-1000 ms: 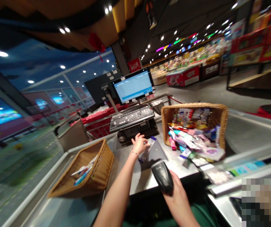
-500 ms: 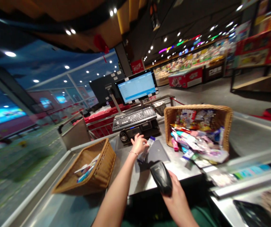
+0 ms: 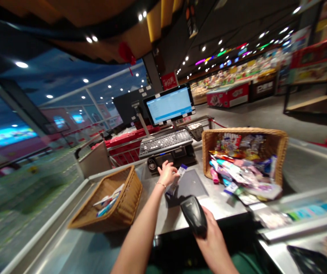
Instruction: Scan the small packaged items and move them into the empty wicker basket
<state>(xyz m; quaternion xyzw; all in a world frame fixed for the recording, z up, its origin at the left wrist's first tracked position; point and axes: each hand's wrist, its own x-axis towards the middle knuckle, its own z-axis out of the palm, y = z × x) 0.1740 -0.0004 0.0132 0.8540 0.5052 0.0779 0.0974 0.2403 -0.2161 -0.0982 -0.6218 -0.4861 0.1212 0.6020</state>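
My left hand (image 3: 167, 174) reaches out over the counter beside a slim clear package with a purple end (image 3: 182, 169). Its thumb and some fingers close on this package, while the other fingers are stretched out. The package slants above a grey flat plate (image 3: 193, 183) set in the counter. In my right hand (image 3: 212, 236) is a black barcode scanner (image 3: 193, 215), its head angled up toward the package. A wicker basket (image 3: 284, 160) on the right, tipped toward me, holds a heap of small packaged goods (image 3: 238, 171). Another wicker basket (image 3: 135, 192) on the left holds a few slim packages (image 3: 109, 205).
Behind the plate stand a keyboard (image 3: 166, 142) and a lit monitor (image 3: 169, 104). A small round black device (image 3: 152, 165) sits left of my left hand. At the lower right lies a dark flat object (image 3: 309, 260). Metal counter edges (image 3: 297, 228) run along the right.
The whole view has shifted slightly, so the surroundings appear a little farther right. Both hands keep nearly the same pose, with the package and scanner still held.
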